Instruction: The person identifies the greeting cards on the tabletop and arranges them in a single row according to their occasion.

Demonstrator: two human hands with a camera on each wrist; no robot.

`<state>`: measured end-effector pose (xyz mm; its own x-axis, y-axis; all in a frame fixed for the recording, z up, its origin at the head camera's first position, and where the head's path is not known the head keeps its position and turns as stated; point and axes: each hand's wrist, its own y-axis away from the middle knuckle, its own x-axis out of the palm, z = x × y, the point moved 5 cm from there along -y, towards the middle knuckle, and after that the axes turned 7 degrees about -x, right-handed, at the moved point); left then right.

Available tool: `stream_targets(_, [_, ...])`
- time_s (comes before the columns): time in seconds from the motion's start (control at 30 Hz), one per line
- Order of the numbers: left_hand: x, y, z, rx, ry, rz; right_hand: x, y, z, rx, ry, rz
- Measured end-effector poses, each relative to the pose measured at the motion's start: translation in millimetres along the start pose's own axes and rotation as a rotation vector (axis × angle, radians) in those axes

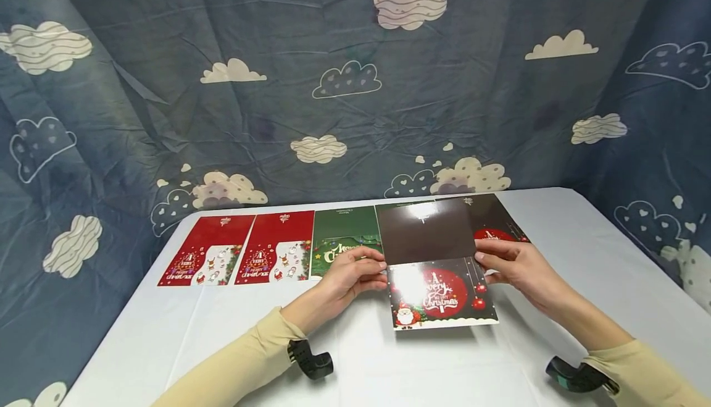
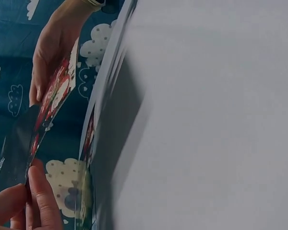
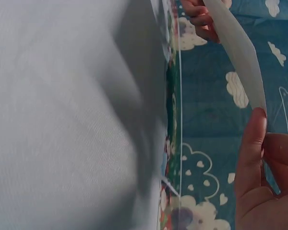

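An unfolded dark Christmas card (image 1: 428, 296) is held up over the table between two hands, its shadow falling on the cloth below. Its lower panel carries a red circle with white lettering and a Santa; the upper panel is plain, shiny dark brown. My left hand (image 1: 355, 274) pinches the card's left edge near the fold, with thumb and fingers around the edge in the left wrist view. At the opposite edge, also by the fold, my right hand (image 1: 516, 265) pinches it. In the right wrist view the card's pale back (image 3: 240, 55) shows, slightly bowed.
Along the table's far side lie two red cards (image 1: 208, 252) (image 1: 276, 247), a green card (image 1: 344, 225) and another dark card (image 1: 497, 215), all unfolded. More green shows partly hidden behind the held card. A cloud-print curtain (image 1: 344, 123) hangs behind the white table (image 1: 222, 327).
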<state>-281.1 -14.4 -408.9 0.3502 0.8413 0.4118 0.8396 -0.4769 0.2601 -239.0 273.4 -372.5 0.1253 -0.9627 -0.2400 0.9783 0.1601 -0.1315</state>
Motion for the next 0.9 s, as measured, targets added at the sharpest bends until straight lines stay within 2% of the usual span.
stream_targets(0.23, [16.8,-10.4,-1.3,0.049,0.072,-0.069,-17.8,-1.3,-3.1,-0.029,0.059,-0.056])
stream_targets(0.4, [31.6,-13.3,-7.3,0.081,0.057,-0.093,-30.4,-4.6,-6.1,-0.033,0.053,-0.098])
stream_targets(0.53, [42.4,-13.2,-8.4,0.053,0.031,-0.052,-37.8,-6.6,-11.1,-0.007,0.037,-0.115])
stream_targets(0.67, [51.6,-13.7,-9.9,0.024,0.031,0.001,-45.3,-9.5,-13.9,-0.006,0.08,-0.131])
stream_targets(0.9, [65.4,-20.8,-13.0,0.014,0.051,0.033,-57.6,-14.9,-16.7,-0.027,0.077,-0.154])
